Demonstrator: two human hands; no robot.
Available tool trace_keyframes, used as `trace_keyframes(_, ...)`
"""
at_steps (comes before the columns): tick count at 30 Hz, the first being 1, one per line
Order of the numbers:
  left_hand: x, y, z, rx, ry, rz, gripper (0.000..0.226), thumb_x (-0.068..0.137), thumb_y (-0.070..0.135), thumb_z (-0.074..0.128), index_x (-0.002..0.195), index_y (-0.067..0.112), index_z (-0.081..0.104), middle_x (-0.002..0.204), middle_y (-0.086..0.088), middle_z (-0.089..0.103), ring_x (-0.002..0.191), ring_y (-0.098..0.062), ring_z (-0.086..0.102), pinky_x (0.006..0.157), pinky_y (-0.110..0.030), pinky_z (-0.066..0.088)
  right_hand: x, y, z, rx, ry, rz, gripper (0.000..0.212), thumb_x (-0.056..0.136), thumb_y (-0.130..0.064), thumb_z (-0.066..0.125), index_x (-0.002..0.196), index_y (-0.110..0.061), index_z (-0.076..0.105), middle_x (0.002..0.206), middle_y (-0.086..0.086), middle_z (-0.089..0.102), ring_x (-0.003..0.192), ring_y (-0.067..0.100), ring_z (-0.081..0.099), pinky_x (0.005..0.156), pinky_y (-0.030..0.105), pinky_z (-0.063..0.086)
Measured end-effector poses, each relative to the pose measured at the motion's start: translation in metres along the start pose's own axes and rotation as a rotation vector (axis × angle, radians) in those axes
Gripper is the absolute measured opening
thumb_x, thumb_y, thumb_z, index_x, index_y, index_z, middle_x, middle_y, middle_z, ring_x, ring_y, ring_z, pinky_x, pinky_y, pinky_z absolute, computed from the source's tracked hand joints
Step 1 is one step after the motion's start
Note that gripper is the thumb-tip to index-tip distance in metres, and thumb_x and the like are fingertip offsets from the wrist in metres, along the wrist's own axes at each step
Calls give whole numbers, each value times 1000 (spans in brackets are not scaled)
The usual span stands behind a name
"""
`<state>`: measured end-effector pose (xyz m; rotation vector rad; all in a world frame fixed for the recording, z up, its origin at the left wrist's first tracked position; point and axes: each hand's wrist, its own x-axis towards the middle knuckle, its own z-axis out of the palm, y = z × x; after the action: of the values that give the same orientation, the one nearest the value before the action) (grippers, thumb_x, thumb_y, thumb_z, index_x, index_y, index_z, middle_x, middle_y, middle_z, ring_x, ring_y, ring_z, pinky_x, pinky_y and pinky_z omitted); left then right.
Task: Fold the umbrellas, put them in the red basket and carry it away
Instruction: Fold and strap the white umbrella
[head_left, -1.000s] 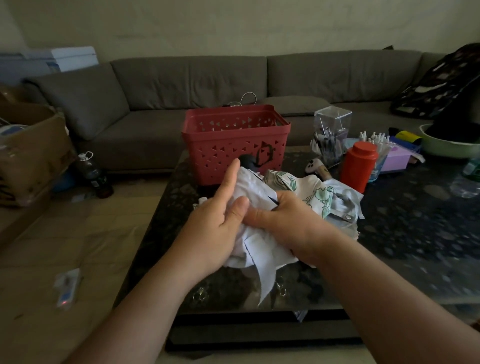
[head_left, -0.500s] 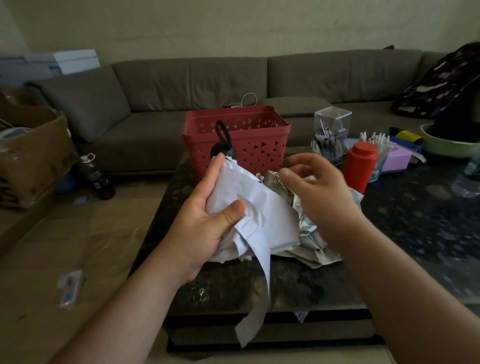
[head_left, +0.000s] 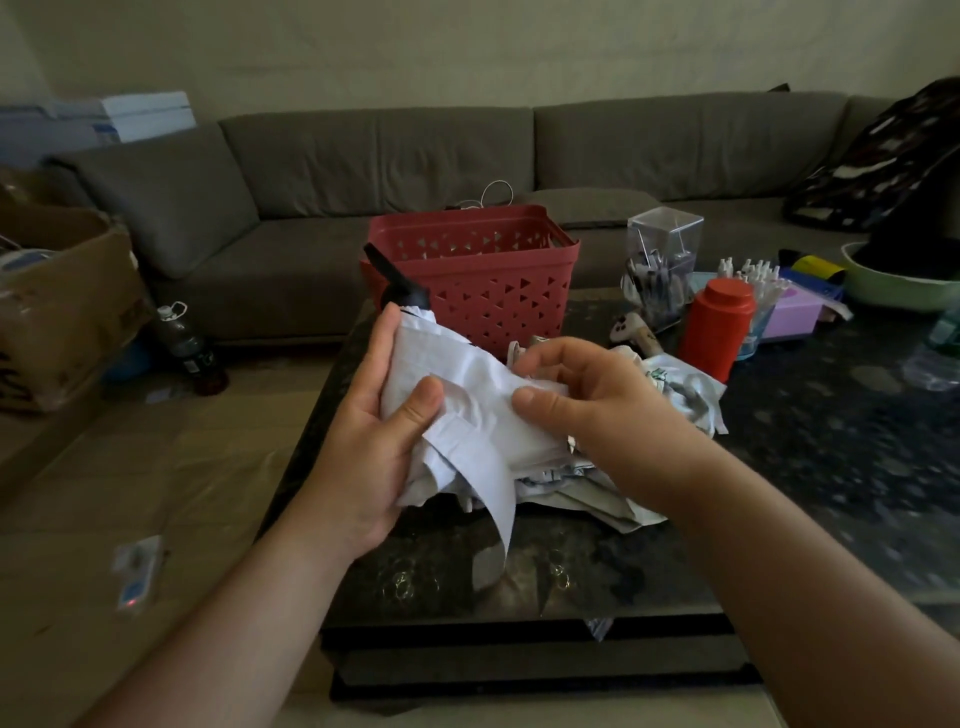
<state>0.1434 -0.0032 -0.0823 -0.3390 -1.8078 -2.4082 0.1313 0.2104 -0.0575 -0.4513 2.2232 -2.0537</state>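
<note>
Left hand (head_left: 382, 441) grips the white folding umbrella (head_left: 467, 410) from its left side, thumb pressed onto the fabric, fingers curled behind the bundle; the umbrella's black handle (head_left: 402, 293) juts up past the fingertips, overlapping the basket's left wall in view; a loose strap of white fabric hangs down over the table's near edge. Right hand (head_left: 587, 405) pinches the same fabric from the right, thumb on top, fingers curled above it. Second umbrella, white with green print (head_left: 670, 384), lies crumpled on the dark stone coffee table (head_left: 831, 467) just behind and beneath the right hand; contact between the two umbrellas cannot be told. Red basket (head_left: 483, 280) stands at the table's far left corner, well apart from the near edge; contents not visible. Red canister (head_left: 717, 327) and clear pen holder (head_left: 662, 260) stand toward the far edge, right of the basket; grey sofa (head_left: 363, 166) beyond the table; cardboard box (head_left: 57, 301) on the floor at far left.
</note>
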Motion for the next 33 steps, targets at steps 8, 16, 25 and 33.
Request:
trace_keyframes(8,6,4,-3,-232,8,-168,64,87,34,67,144,60,53,142,15,66,122,-21,71,91,-46,62,10,-1,-7,391,59,225,13,84,-2,75,91,-11,68,81,7,70,68,15,67,59,26,54)
trace_keyframes(16,11,-1,-2,-413,116,-263,64,84,36,68,143,56,56,148,7,60,105,-21,78,71,-41,65,11,2,-2,343,41,250,28,84,-33,77,110,-23,73,96,11,65,87,26,58,80,42,38)
trace_keyframes(25,11,1,-3,-416,173,-251,67,86,33,69,147,55,52,141,6,63,102,-24,79,72,-44,65,9,7,4,242,66,228,46,90,-1,77,131,-14,64,89,17,78,71,18,76,59,24,59)
trace_keyframes(33,11,-2,3,-209,260,-178,66,98,23,70,147,60,47,140,11,60,114,-26,74,87,-52,64,7,7,9,-611,288,-23,29,92,-34,77,117,-41,65,95,-8,62,77,7,60,65,30,51)
